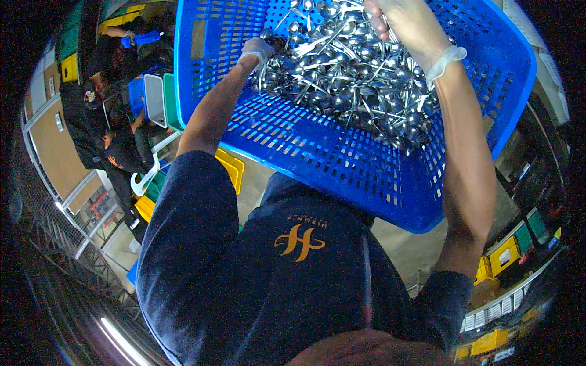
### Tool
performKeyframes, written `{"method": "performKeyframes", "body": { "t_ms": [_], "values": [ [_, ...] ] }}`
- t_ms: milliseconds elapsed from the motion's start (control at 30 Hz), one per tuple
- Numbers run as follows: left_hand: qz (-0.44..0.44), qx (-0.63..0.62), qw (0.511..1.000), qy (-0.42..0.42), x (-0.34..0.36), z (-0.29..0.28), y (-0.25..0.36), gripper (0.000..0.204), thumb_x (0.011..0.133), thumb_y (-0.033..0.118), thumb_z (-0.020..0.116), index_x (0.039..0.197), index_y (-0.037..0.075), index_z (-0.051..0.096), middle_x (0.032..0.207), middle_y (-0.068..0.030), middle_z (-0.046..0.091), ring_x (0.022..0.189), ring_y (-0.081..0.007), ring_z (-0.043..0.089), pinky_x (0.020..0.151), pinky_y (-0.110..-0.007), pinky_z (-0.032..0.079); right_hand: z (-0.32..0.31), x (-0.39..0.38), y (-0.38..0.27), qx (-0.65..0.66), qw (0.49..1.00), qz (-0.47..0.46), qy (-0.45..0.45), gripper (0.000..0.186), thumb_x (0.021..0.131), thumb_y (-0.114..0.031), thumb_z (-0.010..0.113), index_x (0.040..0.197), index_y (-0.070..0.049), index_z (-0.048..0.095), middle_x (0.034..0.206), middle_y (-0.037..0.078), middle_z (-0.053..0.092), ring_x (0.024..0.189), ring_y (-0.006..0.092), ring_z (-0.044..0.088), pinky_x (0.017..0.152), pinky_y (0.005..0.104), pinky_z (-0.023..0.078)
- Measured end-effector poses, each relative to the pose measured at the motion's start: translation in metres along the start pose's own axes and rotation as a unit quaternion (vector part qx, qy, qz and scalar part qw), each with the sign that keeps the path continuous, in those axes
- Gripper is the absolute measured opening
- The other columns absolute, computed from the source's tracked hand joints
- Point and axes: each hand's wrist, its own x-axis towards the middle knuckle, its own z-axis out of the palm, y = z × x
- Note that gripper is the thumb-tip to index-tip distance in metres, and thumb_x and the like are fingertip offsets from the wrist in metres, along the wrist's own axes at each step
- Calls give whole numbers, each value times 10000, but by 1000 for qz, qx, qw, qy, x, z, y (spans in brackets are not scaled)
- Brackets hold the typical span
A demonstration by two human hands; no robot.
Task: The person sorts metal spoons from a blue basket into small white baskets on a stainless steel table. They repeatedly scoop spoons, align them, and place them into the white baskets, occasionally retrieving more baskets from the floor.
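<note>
The blue slotted basket opens in front of my body, its near rim crossing just ahead of my dark shirt. Between that rim and the spoons, a broad bare stretch of slotted plastic leaves room to draw my hands back. On the left, bare wall stands beside my left hand; on the right, my forearm passes over the rim, with open wall beyond it. Outside, a yellow bin sits below the rim near my left sleeve, and a white bin stands close to the basket's left side.

The metal spoons lie in a loose heap between my hands, spreading toward the right. My gloved left hand reaches down at the heap's left edge, its fingers partly hidden, so I cannot tell what it grips. My right hand, also gloved, is over the heap's far right part with fingers bent; whether it holds a spoon, I cannot tell.
</note>
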Motion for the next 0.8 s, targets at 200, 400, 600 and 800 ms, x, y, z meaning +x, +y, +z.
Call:
{"method": "performKeyframes", "body": {
  "t_ms": [200, 400, 600, 800],
  "values": [
    [19, -79, 995, 58, -23, -2, -32, 580, 730, 529, 823, 1060, 54, 778, 1108, -247, 738, 1078, -370, 720, 938, -435, 568, 16, 6, -3, -14, 999, 33, -29, 263, 1087, -217, 506, 869, -74, 541, 628, -14, 497, 491, 97, 478, 437, 270, 389],
    [213, -58, 935, 279, -134, -124, -10, 293, 875, 328, 783, 1015, 71, 791, 902, -162, 777, 825, -174, 751, 748, -365, 579, 26, 1, 5, 82, 995, 49, -33, 230, 1055, -204, 575, 883, -55, 606, 639, 1, 557, 485, 111, 506, 437, 275, 402],
    [183, -638, 712, 229, -238, -158, 65, 136, 923, 26, 694, 1053, -12, 706, 927, 12, 700, 796, -62, 613, 736, -228, 514, 58, -14, 10, 246, 959, 126, 62, 175, 1047, -182, 584, 1074, -9, 591, 963, 150, 700, 828, 245, 729, 691, 345, 622],
    [258, -505, 782, 259, -295, -91, 148, 182, 909, 102, 774, 1043, -22, 768, 951, -59, 768, 867, -97, 680, 812, -282, 569, 65, -19, 19, 348, 922, 121, 116, 154, 1041, -179, 606, 1028, -26, 610, 855, 70, 665, 750, 197, 693, 676, 338, 608]
  ]
}}
